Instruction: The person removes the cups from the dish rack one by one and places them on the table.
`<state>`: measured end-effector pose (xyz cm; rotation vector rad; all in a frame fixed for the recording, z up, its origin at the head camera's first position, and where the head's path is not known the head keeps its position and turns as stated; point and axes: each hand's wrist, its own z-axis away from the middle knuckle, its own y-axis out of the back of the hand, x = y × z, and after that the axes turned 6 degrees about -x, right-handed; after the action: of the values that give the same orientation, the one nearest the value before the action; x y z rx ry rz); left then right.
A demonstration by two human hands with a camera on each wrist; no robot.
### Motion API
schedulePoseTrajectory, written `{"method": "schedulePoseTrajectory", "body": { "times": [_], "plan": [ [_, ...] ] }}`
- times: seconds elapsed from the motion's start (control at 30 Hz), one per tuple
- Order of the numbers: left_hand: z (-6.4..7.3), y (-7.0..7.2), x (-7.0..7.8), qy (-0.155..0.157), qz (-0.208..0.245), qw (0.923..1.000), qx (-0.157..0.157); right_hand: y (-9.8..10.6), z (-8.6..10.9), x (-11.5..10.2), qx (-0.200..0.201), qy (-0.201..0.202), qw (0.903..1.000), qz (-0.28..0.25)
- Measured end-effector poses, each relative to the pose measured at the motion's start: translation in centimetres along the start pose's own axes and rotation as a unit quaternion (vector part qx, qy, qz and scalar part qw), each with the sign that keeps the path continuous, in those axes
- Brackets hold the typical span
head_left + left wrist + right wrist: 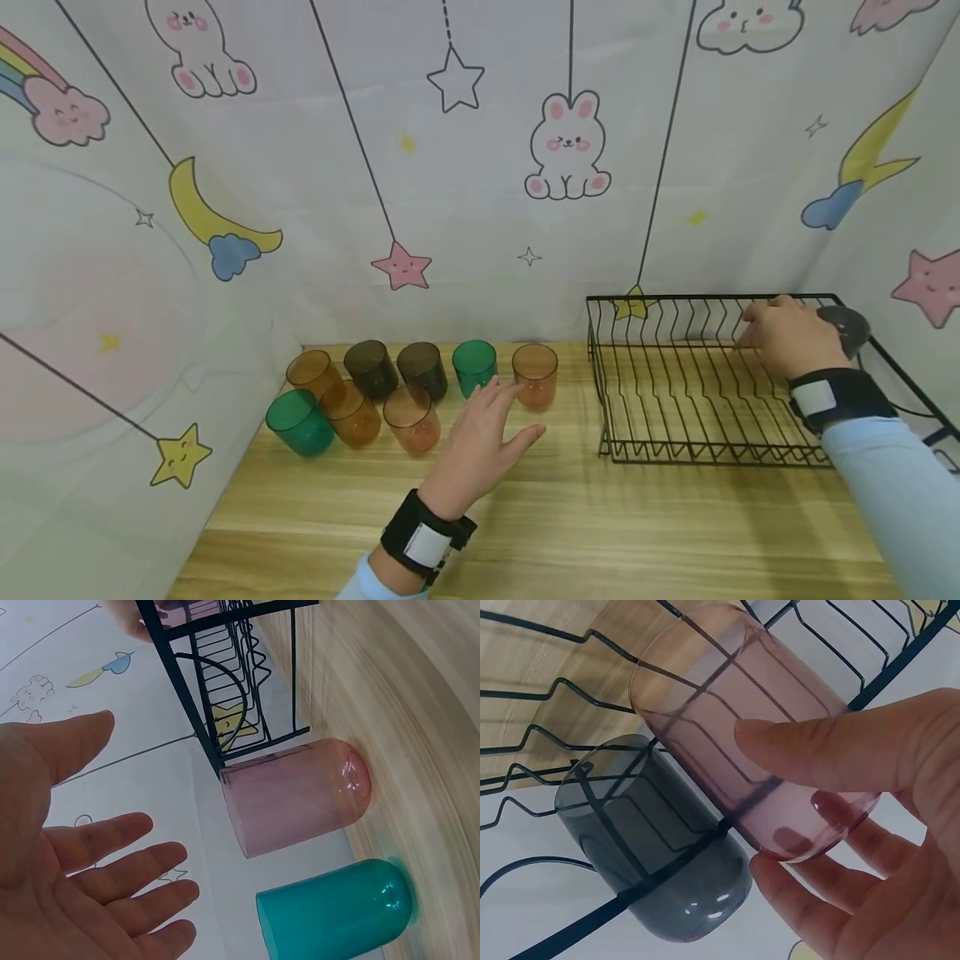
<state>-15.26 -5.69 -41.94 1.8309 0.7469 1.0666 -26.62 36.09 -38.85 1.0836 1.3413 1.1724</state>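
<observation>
At the right part of the black wire dish rack, my right hand holds a clear pink glass between thumb and fingers. The pink glass is tilted in the right wrist view, its rounded base toward the palm; the hand hides it in the head view. Beside it in the rack leans a grey glass, base upward. My left hand is held over the table with fingers extended and nothing in them. Nearest to it are a green glass and a pink glass, standing upright.
Farther left stand more tumblers: two dark ones, a pink one, amber ones and a green one. The rack stands on the wooden table. A patterned white cloth hangs behind and at both sides.
</observation>
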Motion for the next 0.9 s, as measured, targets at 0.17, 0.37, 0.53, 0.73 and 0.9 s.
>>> {"method": "schedulePoseTrajectory", "body": {
  "times": [0.17,0.37,0.53,0.73,0.9],
  "plan": [
    [0.4,0.0,0.0,0.010,0.008,0.9999,-0.010,0.1,0.7,-0.2,-0.001,0.016,0.9999,-0.002],
    [0.4,0.0,0.0,0.015,0.009,0.9998,-0.013,1.0,1.6,-1.8,0.028,0.052,0.9981,-0.018],
    [0.3,0.1,0.1,0.015,0.013,0.9997,-0.011,2.3,2.5,-4.3,0.016,0.066,0.9956,-0.064],
    [-0.1,-0.2,0.1,0.014,0.029,0.9995,-0.002,3.1,4.3,-8.0,0.048,0.089,0.9899,-0.100],
    [-0.4,-0.2,0.2,0.018,0.045,0.9988,0.000,2.9,5.7,-10.3,0.094,0.116,0.9796,-0.134]
  ]
}}
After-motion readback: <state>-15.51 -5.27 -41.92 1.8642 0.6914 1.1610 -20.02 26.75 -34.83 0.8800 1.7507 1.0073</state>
